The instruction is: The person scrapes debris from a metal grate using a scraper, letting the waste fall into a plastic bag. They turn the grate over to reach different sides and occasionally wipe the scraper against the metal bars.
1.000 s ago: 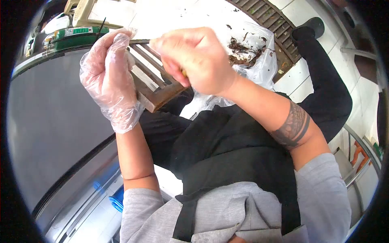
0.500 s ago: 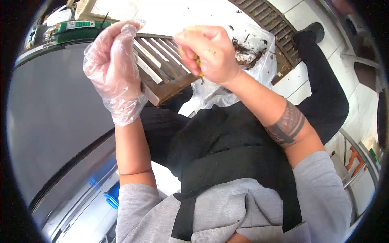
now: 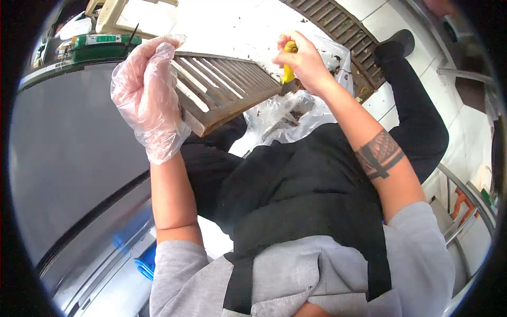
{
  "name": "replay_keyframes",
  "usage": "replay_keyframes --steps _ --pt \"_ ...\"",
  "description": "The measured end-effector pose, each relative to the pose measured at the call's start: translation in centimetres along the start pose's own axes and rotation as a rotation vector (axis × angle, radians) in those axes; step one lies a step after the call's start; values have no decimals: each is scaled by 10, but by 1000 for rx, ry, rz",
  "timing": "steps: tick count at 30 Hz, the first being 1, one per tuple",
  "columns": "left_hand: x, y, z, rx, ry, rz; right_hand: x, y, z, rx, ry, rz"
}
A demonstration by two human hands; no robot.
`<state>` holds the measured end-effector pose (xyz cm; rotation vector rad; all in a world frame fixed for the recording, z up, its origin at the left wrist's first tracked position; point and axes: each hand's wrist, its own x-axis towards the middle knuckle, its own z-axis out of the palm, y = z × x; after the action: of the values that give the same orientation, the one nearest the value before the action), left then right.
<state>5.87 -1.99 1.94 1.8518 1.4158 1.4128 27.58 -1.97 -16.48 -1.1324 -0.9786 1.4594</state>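
Observation:
My left hand (image 3: 148, 98), in a clear plastic glove, is closed on the near left end of a slatted metal grate (image 3: 227, 82), which hangs tilted over my lap. Bare and closed, my right hand (image 3: 306, 61) grips the yellow handle (image 3: 289, 63) of a tool at the grate's far right end. The tool's dark blade (image 3: 287, 87) shows only in part, beside the grate's edge. Beneath and beyond the grate lies a clear plastic bag (image 3: 306, 113) with dark debris in it.
Another slatted grate (image 3: 338, 26) lies on the tiled floor (image 3: 377, 105) at the upper right. My outstretched leg (image 3: 414, 111) is beside it. A grey panel (image 3: 74, 153) stands at the left, with a green bottle (image 3: 97, 47) behind it. A metal rail (image 3: 467, 193) runs at the right.
My right hand has moved right, away from my left hand, to the grate's far end, uncovering more slats and the yellow handle. My left hand has barely moved.

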Motion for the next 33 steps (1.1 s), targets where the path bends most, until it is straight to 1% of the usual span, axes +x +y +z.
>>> replay_keyframes --steps 1,3,4,5,6,7,8,9,10,11,12,13,14,15,16,20,22,23,25,26,28,29,31,32,33 --pt "-1 -1 -2 -6 -2 0 -4 1 -7 -4 5 0" --pt "-2 0 -4 11 -5 -3 -11 1 -17 -329 -9 -38" --pt "-5 4 -4 11 0 1 -11 1 -20 -287 5 22" --pt "-7 13 -4 -22 -8 -83 -11 -1 -19 -286 0 9" --pt "-5 18 -5 -52 -14 -159 -14 -6 -13 -268 52 16" --pt "-3 14 -10 59 -63 -106 -16 -14 -4 -245 99 13" --pt "-4 11 -10 105 -53 -41 -18 -19 6 -149 111 -78" --pt "-2 7 -12 200 -61 78 -20 -23 16 -268 147 -106" --pt "0 16 -15 307 -105 75 -22 -28 24 -227 99 -63" --pt "-2 17 -17 279 -125 18 -27 -30 32 -158 65 -82" --pt "1 27 -19 340 -155 24 -31 -27 38 -196 61 -152" --pt "-2 23 -19 334 -125 88 -38 -29 46 -92 45 -78" --pt "2 27 -22 250 -164 36 -45 -38 54 -95 72 48" --pt "4 27 -23 215 -166 58 -44 -28 55 -192 85 -44" --pt "5 27 -20 186 -156 67 -42 -18 53 -154 109 11" --pt "3 20 -21 148 -145 136 -40 -5 28 -231 73 -20" --pt "2 21 -27 157 -166 133 -41 -13 -2 -69 215 168" --pt "2 20 -29 161 -185 130 -44 -18 -10 213 330 107" --pt "0 16 -31 151 -167 152 -54 -6 -50 237 283 303" --pt "-1 14 -31 154 -161 168 -63 -5 -61 223 289 301" --pt "-1 11 -35 149 -182 159 -81 -7 -73 282 95 706" --pt "-1 10 -35 157 -205 155 -86 -9 -76 269 103 715" --pt "2 13 -37 109 -205 148 -89 -33 -64 96 -97 724" --pt "3 12 -36 69 -213 157 -87 -51 -53 -151 -91 746" --pt "3 10 -39 60 -215 160 -86 -67 -40 -153 -81 744"
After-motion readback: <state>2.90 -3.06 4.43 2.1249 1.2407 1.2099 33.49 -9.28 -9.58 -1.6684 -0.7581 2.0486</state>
